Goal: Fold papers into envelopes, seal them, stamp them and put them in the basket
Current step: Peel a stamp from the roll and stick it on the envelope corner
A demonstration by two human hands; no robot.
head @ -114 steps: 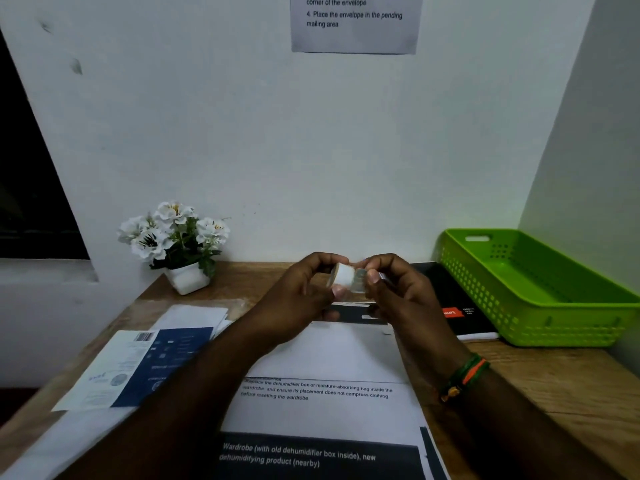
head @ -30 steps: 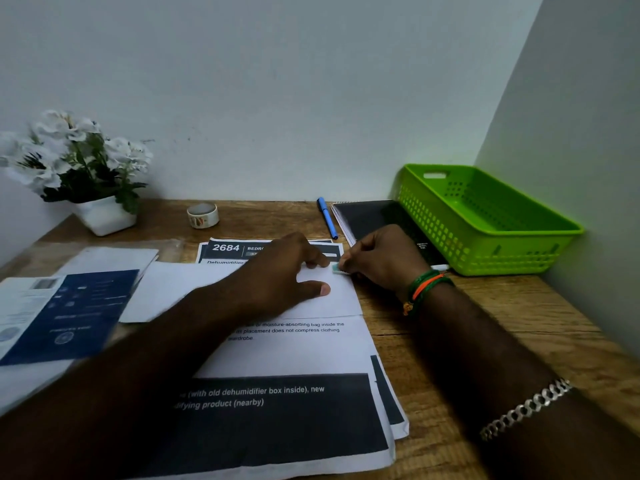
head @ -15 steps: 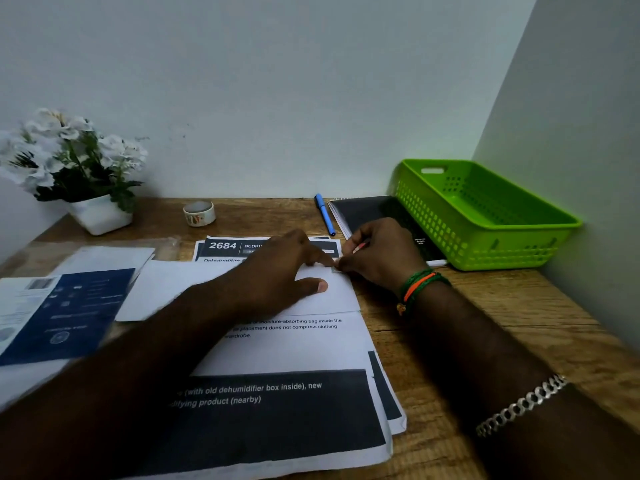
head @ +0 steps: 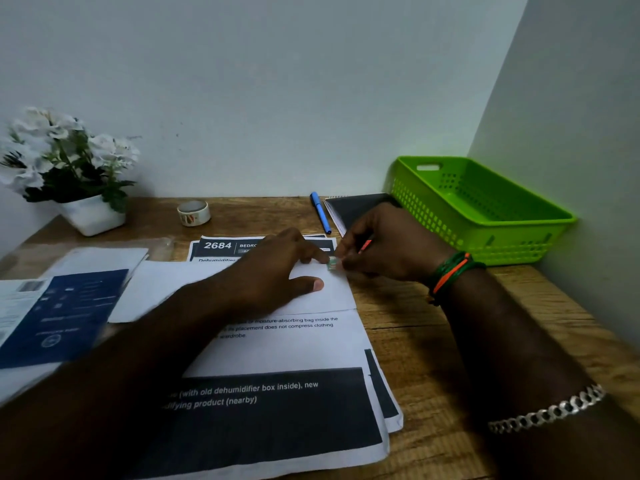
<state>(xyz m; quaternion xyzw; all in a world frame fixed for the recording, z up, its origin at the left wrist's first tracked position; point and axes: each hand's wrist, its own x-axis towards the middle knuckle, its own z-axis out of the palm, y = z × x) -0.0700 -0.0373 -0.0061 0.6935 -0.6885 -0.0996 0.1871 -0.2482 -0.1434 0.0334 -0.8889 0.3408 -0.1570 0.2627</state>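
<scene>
A white envelope (head: 166, 289) lies flat on a stack of printed papers (head: 287, 355) in the middle of the desk. My left hand (head: 277, 275) rests on it, fingers stretched toward its top right corner, thumb flat on the paper. A small greenish stamp (head: 332, 263) sits at that corner. My right hand (head: 384, 244) has its fingers curled and its fingertips pinch the stamp from the right. A roll of stamps (head: 193, 213) stands at the back of the desk. The green basket (head: 485, 216) sits at the right, by the wall corner.
A white flower pot (head: 69, 174) stands at the back left. A blue pen (head: 320, 213) and a black notebook (head: 353, 206) lie behind my hands. More envelopes and a blue leaflet (head: 65, 313) lie at the left. Walls close the back and right.
Earlier both hands held the stamp roll up in the air; now the roll stands on the desk. Over the last second both hands stayed at the envelope's corner, barely shifting.
</scene>
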